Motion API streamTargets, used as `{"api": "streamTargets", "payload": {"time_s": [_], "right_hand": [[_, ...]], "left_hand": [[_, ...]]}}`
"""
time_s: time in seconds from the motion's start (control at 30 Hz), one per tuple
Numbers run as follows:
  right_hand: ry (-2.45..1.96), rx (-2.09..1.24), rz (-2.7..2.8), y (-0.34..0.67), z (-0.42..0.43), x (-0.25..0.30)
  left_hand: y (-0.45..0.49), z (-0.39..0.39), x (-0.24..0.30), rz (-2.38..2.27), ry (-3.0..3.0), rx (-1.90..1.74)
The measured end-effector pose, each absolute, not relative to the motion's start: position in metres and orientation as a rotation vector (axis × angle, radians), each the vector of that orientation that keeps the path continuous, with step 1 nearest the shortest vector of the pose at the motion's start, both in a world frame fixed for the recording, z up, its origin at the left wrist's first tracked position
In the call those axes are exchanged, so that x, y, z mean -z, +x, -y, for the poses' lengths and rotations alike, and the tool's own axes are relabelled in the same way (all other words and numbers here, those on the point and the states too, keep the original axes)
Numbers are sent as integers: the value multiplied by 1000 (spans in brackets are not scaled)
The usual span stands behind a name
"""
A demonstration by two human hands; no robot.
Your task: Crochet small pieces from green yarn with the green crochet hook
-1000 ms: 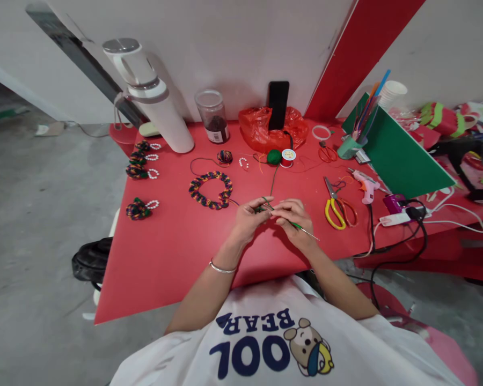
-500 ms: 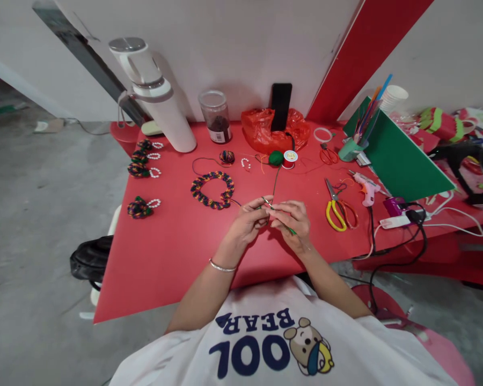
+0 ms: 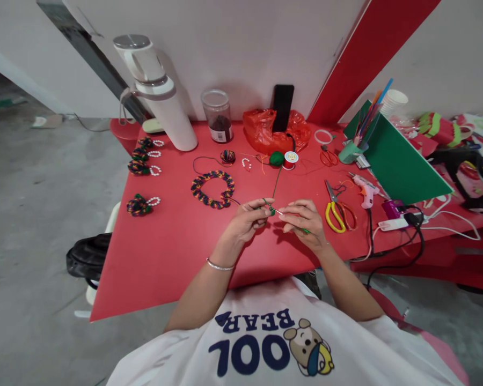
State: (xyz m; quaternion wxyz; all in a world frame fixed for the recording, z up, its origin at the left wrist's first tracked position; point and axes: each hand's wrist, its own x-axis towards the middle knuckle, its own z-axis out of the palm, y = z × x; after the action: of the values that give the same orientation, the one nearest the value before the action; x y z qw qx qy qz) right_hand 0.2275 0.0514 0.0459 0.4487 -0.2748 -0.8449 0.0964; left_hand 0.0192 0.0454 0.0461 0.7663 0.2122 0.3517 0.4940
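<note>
My left hand (image 3: 250, 219) pinches a small piece of green crochet work (image 3: 272, 210) between thumb and fingers. Green yarn passes over its raised forefinger and runs up to a green yarn ball (image 3: 276, 158). My right hand (image 3: 305, 222) is closed around a crochet hook (image 3: 279, 212); the metal shaft points left to the green stitches, and a bit of green handle shows below the fingers. To the left of my hands lies a ring of braided multicoloured yarn (image 3: 212, 190), its loose strand reaching toward my left hand.
Scissors with yellow and red handles (image 3: 336, 213) and a pink glue gun (image 3: 366, 192) lie to the right. Behind stand a white bottle (image 3: 171, 118), a jar (image 3: 218, 118) and a phone (image 3: 282, 107) against a red bag (image 3: 257, 128). Yarn pieces with bead loops (image 3: 140, 205) line the left edge.
My right hand has moved a little to the right with the hook, away from my left hand. The green stitches now show more plainly between the hands.
</note>
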Motion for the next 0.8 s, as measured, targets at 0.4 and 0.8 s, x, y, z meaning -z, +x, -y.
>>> {"api": "streamTargets", "payload": {"time_s": [0.4,0.8], "right_hand": [[-653,-280,2171,237,-51,-55],[-579,-580,2262,249,-56,-74]], "left_hand": [[16,-46,-50,-827,535,-1050],[5,-48,-43,-799,638,-900]]}}
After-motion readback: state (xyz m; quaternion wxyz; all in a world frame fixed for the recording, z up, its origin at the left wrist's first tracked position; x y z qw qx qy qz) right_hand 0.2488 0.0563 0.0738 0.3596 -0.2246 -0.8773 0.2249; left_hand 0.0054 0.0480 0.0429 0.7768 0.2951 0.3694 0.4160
